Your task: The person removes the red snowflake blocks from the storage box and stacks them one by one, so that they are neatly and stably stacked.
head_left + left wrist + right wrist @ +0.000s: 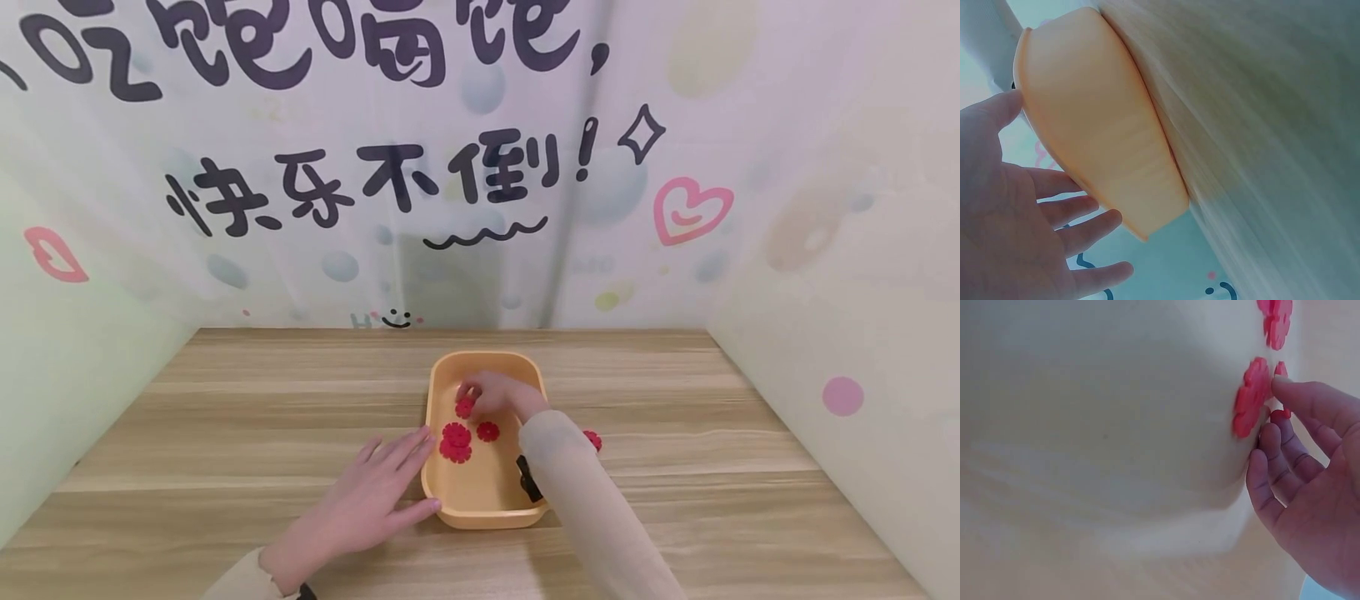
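A yellow-orange rectangular bin (487, 521) stands on the table and holds several red flower-shaped pieces (456, 450). My right hand (498, 396) is inside it, pinching one red piece (465, 407) between thumb and fingers. In the right wrist view the right hand (1316, 462) has its thumb on a red piece, with another red piece (1251, 399) close beside it. With fingers spread and relaxed, my left hand (367, 496) touches the bin's left rim; the left wrist view shows the left hand (1029, 206) along the bin's outer wall (1097, 112).
Another red piece (593, 440) lies on the wooden table (300, 375) just right of the bin, partly behind the right sleeve (592, 500). A black object (529, 479) shows at the bin's right side. Printed cloth (480, 275) hangs behind the table, with pale walls at both sides.
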`<state>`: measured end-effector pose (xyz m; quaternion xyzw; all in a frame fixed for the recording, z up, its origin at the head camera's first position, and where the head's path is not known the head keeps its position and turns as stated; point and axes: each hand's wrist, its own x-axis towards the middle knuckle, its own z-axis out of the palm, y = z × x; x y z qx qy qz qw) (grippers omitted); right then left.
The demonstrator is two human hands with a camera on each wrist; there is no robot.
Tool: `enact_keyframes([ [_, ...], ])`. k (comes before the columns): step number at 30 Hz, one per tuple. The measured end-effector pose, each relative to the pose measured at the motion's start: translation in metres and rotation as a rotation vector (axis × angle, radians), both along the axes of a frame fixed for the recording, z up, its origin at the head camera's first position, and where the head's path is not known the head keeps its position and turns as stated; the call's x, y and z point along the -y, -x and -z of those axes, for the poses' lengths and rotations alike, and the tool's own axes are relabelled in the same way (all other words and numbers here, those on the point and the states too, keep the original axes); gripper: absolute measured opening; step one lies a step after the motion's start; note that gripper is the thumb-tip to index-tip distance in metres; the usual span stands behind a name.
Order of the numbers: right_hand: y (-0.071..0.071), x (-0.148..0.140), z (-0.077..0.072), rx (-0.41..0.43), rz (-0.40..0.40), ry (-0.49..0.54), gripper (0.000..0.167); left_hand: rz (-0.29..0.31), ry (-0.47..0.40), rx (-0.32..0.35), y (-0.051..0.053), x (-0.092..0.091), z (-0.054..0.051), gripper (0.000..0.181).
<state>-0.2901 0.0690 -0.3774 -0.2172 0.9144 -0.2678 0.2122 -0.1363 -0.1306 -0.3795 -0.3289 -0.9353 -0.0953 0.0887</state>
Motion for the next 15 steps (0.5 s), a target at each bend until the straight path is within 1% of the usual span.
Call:
enact_keyframes([
  [4, 0.0, -0.002, -0.002, -0.004, -0.017, -0.001, 0.029, 0.002, -0.001, 0.005, 0.0, 0.0, 0.0, 0.071],
  [7, 0.001, -0.004, -0.007, -0.007, -0.023, -0.02, 0.029, -0.002, -0.007, 0.018, 0.0, 0.0, 0.0, 0.071],
  [11, 0.005, -0.005, -0.015, -0.015, -0.035, -0.05, 0.028, -0.003, -0.012, 0.022, 0.0, 0.0, 0.0, 0.071],
  [15, 0.007, -0.003, -0.025, -0.042, -0.072, -0.044, 0.026, 0.002, -0.011, 0.01, 0.0, 0.0, 0.001, 0.072],
])
